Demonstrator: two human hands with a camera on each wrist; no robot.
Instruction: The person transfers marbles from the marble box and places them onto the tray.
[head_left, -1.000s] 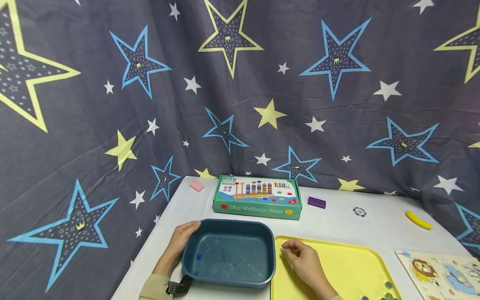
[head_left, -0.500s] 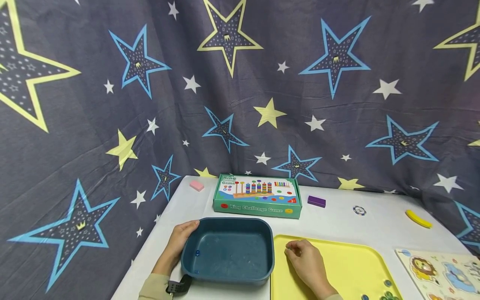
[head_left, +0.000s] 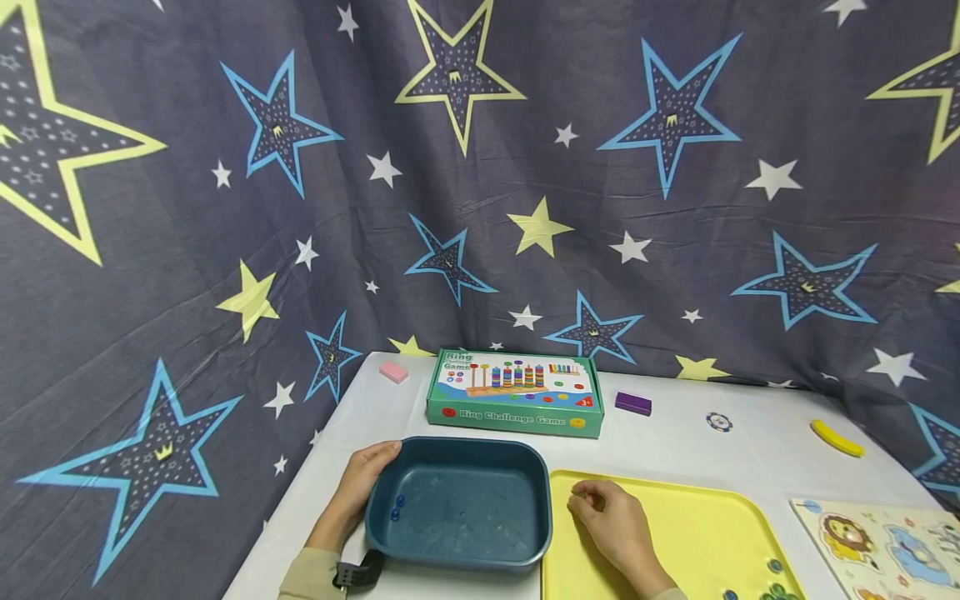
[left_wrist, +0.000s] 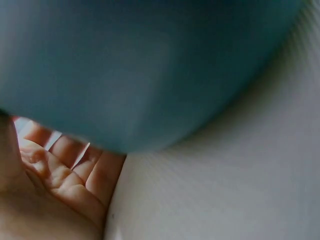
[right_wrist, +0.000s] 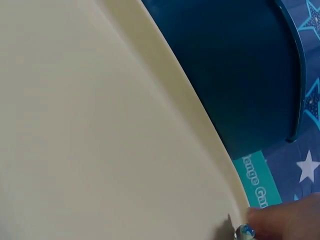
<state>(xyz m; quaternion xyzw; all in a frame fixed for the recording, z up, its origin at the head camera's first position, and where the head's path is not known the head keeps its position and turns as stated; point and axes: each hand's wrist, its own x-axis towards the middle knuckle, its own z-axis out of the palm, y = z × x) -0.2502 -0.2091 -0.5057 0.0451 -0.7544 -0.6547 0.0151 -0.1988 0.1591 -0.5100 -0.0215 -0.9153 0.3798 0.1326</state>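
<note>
My left hand (head_left: pixel 362 483) holds the left side of a dark teal plastic basin (head_left: pixel 534 508), fingertips at its far-left corner. In the left wrist view the basin's outer wall (left_wrist: pixel 125 75) covers part of the fingers. Two small blue marbles (head_left: pixel 397 507) lie near each other inside, towards the left wall. Over the left part of a yellow tray (head_left: pixel 697 517), my right hand (head_left: pixel 615 525) pinches a glass marble (right_wrist: pixel 244 232) between thumb and finger, close to the tray's rim. The head view hides that marble.
Several blue and green marbles (head_left: pixel 776 591) sit in the tray's lower right. Behind the basin is a green Ring Challenge Game box (head_left: pixel 516 396). Around lie a pink block (head_left: pixel 393 372), purple block (head_left: pixel 633 404), poker chip (head_left: pixel 719 422), yellow banana-shaped piece (head_left: pixel 837 438) and animal puzzle board (head_left: pixel 885 546).
The marbles in the basin have rolled; the nearer one has come up beside the other. My right hand has shifted slightly right over the tray. My left hand stays on the basin.
</note>
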